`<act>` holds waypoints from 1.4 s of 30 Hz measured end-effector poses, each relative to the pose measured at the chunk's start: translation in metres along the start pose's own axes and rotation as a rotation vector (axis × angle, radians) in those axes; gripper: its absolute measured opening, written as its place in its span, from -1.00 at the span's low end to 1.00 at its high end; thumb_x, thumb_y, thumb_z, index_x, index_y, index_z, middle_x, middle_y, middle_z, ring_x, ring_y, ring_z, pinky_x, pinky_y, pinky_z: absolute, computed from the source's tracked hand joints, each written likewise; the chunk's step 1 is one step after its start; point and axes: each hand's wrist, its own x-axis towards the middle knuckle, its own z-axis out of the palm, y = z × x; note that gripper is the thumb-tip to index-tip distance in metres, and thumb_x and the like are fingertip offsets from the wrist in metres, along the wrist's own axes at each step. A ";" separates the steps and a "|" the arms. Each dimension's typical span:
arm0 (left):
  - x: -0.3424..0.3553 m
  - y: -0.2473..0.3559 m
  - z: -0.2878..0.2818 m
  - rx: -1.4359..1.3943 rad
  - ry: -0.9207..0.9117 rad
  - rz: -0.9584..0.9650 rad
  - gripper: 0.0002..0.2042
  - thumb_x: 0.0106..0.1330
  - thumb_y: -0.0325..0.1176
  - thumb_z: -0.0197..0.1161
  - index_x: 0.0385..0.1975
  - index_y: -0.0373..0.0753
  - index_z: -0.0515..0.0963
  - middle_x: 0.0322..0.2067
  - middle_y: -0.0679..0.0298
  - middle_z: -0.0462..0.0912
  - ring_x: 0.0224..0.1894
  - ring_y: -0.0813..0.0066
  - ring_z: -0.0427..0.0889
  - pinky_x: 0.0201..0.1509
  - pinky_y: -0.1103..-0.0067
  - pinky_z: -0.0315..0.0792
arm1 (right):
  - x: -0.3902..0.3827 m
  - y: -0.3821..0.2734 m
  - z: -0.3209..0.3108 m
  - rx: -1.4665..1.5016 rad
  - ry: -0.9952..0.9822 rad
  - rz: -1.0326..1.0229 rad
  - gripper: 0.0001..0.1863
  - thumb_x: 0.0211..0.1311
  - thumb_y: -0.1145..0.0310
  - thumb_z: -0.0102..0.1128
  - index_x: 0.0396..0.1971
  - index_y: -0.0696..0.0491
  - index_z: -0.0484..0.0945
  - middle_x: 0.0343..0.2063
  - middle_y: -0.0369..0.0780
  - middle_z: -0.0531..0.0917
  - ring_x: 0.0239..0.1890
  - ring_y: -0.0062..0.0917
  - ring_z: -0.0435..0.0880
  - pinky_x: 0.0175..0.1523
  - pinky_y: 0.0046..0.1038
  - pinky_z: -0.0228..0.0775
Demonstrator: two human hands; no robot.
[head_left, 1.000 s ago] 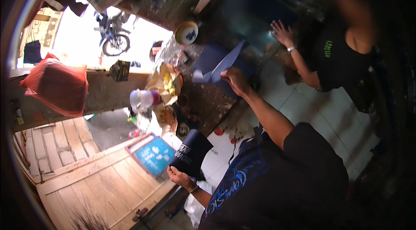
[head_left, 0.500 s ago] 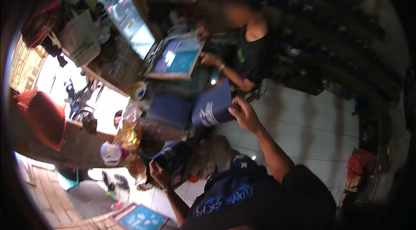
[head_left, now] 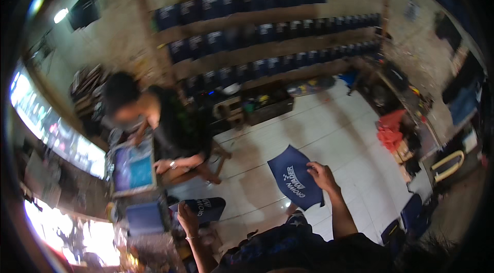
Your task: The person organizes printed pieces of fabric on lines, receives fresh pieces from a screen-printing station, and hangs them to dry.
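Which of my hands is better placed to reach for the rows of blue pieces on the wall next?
Probably your right hand: it holds a printed blue piece out over the tiled floor and appears nearer the rows. Your left hand holds another printed piece beside the bench.

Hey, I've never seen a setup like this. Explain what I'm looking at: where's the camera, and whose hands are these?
There is no machine: a person works with two bare hands. The camera is a wide fisheye worn on that person's head, looking down, so straight edges bend near the rim. The right hand holds a dark blue printed sheet; the left hand holds another printed piece. On the worktable at lower left lies a flat blue piece, near a purple-and-blue framed panel. The hand near that frame's right edge is a co-worker's.
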 end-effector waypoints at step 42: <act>0.386 0.579 0.770 -0.278 0.319 -0.011 -0.82 0.32 -0.42 -0.05 -0.23 -0.42 0.38 -0.37 0.04 0.48 -0.33 0.27 0.44 -0.17 0.46 0.34 | 1.017 0.236 -0.690 0.286 0.423 -0.447 -0.71 0.22 0.34 0.10 -0.08 0.11 0.55 -0.58 -0.45 0.46 -0.56 -0.78 0.35 -0.46 -0.71 0.20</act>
